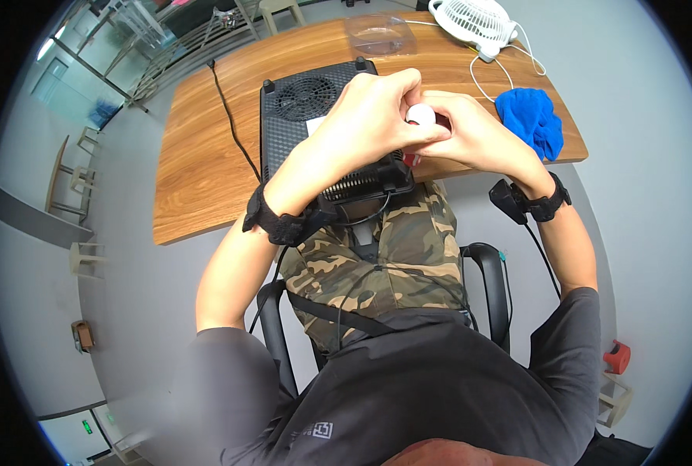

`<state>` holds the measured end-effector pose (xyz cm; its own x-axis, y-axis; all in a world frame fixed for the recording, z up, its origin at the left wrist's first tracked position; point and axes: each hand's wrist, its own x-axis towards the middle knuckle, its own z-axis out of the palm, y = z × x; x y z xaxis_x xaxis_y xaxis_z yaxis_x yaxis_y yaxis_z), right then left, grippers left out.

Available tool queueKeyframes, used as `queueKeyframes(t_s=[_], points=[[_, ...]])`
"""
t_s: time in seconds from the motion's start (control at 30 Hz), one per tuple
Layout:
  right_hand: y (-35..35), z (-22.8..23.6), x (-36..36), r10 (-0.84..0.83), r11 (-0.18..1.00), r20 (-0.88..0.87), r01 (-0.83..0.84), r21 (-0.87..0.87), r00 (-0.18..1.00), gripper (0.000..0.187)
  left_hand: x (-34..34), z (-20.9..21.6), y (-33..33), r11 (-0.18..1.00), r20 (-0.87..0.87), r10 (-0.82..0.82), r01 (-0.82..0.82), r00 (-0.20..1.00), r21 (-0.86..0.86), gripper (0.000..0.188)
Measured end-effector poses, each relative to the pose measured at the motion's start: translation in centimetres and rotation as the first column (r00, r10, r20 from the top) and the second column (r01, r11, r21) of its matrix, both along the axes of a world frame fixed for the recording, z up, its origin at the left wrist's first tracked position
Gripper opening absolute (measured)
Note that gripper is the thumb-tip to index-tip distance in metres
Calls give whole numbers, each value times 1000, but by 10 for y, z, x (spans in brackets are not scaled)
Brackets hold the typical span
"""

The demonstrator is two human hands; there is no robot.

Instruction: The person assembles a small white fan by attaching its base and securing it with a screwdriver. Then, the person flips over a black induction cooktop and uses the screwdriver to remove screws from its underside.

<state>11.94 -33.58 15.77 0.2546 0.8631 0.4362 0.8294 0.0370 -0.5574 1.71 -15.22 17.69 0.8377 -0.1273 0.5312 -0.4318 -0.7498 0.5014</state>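
Note:
My hands meet above the right edge of a black box-shaped appliance [284, 132], which lies on the wooden table with a round fan grille facing up and small feet at its corners. Between the fingers shows a small white round-topped thing [421, 115]; its kind I cannot make out. My left hand [371, 113] is closed, with thumb and fingers bent around the left of it. Closed around it from the other side is my right hand [474, 128]. Below the fingers a red and white bit [413, 160] peeks out; whether it belongs to the same thing I cannot tell.
On the wooden table [198, 171] a black cord [233, 116] runs left of the appliance. A clear plastic tray [379, 35] lies at the back. To the right are a white fan [478, 23] with its cable and a crumpled blue cloth [531, 120]. Chair armrests flank me.

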Motion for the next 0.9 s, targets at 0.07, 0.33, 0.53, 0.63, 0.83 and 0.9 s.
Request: queueKeyframes(t_s=[0.07,0.33,0.53,0.63,0.83,0.9], points=[[-1,0,5,-35,999,125,34,11,992,39,3,1,-1,1000,-44,7,-8,999,-21,48],[-1,19,-13,-213,971,5,213,-106,977,37,9,2,0,998,-26,46,-45,999,32,44],[-3,14,-9,-42,996,-107,33,-86,993,29,-3,13,4,998,-104,-60,60,993,-5,39],[-2,15,-5,8,994,-137,-23,-106,991,33,-4,12,3,994,-49,-87,90,995,60,40],[-9,23,-9,-80,990,-56,72,-123,995,42,11,3,-8,995,56,-54,50,997,84,41],[-6,22,-10,-164,979,-38,158,-125,986,41,13,4,-9,994,51,-4,-1,999,105,42]])
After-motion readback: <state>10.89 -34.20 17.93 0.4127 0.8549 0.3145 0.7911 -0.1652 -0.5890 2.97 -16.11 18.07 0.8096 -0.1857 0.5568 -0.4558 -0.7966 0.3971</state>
